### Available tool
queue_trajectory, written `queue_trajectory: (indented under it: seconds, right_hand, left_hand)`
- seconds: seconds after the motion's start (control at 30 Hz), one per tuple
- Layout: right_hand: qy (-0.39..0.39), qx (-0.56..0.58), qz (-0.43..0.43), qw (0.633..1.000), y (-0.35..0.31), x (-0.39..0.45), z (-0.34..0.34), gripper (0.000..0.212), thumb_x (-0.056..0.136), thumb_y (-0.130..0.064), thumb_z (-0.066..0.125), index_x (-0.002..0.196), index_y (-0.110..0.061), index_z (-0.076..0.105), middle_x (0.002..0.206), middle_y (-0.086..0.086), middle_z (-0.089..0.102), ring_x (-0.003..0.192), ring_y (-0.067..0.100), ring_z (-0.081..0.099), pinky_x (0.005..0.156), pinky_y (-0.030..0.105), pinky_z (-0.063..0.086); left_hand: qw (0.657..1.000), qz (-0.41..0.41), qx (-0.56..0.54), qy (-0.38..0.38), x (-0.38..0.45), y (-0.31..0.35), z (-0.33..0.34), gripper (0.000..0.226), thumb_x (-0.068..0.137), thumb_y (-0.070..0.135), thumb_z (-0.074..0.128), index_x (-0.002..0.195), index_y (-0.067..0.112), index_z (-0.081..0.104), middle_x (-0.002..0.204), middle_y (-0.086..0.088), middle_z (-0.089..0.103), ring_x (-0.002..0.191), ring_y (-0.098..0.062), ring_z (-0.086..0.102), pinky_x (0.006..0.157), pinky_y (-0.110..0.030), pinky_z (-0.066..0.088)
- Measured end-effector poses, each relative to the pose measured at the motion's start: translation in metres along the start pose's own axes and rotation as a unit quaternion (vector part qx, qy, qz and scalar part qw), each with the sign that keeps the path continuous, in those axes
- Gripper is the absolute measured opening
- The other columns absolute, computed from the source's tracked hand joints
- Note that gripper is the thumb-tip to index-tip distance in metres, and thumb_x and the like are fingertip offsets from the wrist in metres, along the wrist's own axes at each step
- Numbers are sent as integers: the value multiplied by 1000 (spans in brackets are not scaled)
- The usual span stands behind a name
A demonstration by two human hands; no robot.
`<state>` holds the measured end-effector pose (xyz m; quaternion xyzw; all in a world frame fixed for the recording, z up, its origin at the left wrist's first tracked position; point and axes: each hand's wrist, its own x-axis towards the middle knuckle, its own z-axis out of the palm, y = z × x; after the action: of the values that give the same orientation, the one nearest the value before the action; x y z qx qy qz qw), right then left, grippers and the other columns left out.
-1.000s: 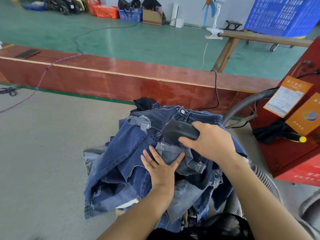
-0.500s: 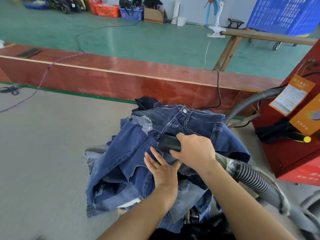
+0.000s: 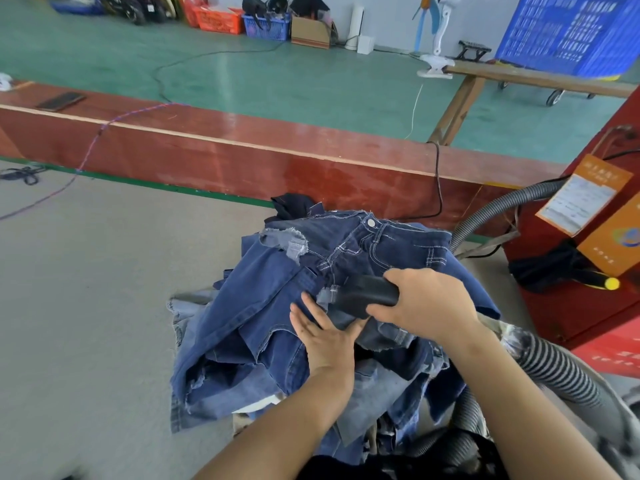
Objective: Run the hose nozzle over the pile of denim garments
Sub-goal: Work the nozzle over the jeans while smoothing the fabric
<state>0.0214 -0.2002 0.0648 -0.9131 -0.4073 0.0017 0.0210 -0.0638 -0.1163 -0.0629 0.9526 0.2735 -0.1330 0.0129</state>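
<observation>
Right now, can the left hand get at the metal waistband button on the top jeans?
Probably yes. The left hand lies flat on the denim pile, and the button sits exposed farther up. The nozzle in the right hand crosses the straight path, so it would have to go round.

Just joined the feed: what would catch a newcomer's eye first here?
The heap of jeans in the middle of the grey table. On top, the right hand grips a black nozzle while the left hand lies flat on the denim. A red machine stands at right.
</observation>
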Motion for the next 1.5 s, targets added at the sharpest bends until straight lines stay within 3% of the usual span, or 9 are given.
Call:
queue_trajectory:
  seconds: [0.17,0.4,0.57,0.63,0.73,0.87,1.13,1.27,1.5]
  right_hand:
    - [-4,-17,-7,1000,-16,10,16,36,83,-58,56,94,-25,51,88,-5,65,88,20,63,57,29,33]
    - [17,-11,-5,1000,-39,19,30,36,87,-54,54,98,-20,50,75,-2,58,80,24,65,54,29,32]
    - [8,50,26,998,-37,25,31,34,85,-54,56,92,-22,47,90,1,66,84,26,64,60,30,36]
    - [8,58,27,998,-35,25,31,34,85,-54,56,92,-22,47,91,1,67,85,26,64,61,30,37]
    - [9,75,30,997,-32,23,28,35,83,-56,57,86,-23,44,83,-3,62,82,24,63,60,29,36]
    - [38,91,37,994,-17,22,12,34,79,-57,59,77,-26,47,64,-12,47,65,16,52,47,25,27]
    - [66,70,51,994,-20,18,13,36,80,-61,58,82,-27,44,69,-11,47,69,18,50,47,26,24]
    - [54,135,63,987,-28,21,9,37,81,-61,59,77,-29,41,64,-13,45,68,16,49,51,27,29]
    - [139,181,45,973,-26,24,-24,34,80,-63,58,81,-31,50,64,-16,50,55,-2,43,46,21,26]
  left_hand:
    - [999,-11,17,-24,1,0,-4,94,99,14,51,143,44,-26,110,-56,-40,123,-76,-11,102,-73,-10]
    - [999,-36,-1,-17,2,-1,-1,75,101,9,42,146,31,-14,118,-51,-39,126,-73,-13,103,-72,-9]
    - [998,-65,-22,6,-1,0,2,95,100,14,49,136,45,-34,118,-46,-51,109,-65,-45,86,-75,-22]
    - [997,-64,-31,22,-1,-1,2,96,98,18,53,139,47,-29,114,-45,-54,107,-59,-51,87,-73,-24]
    - [998,-42,-26,27,-1,-3,2,102,96,19,57,139,46,-31,118,-46,-50,111,-54,-51,90,-70,-26]
    - [999,-10,-11,37,-1,-6,0,125,94,21,61,101,43,-62,141,-45,-30,129,-53,-37,95,-68,-24]
    - [998,-34,-2,52,-7,0,-9,104,97,14,55,128,44,-41,127,-42,-49,115,-61,-45,82,-75,-29]
    - [998,16,49,47,-11,3,-15,92,96,19,53,149,25,-21,143,-48,-20,133,-65,-14,80,-73,-32]
    - [995,51,55,66,-13,-6,-23,77,98,34,48,150,17,-6,145,-40,10,135,-59,18,87,-70,-30]
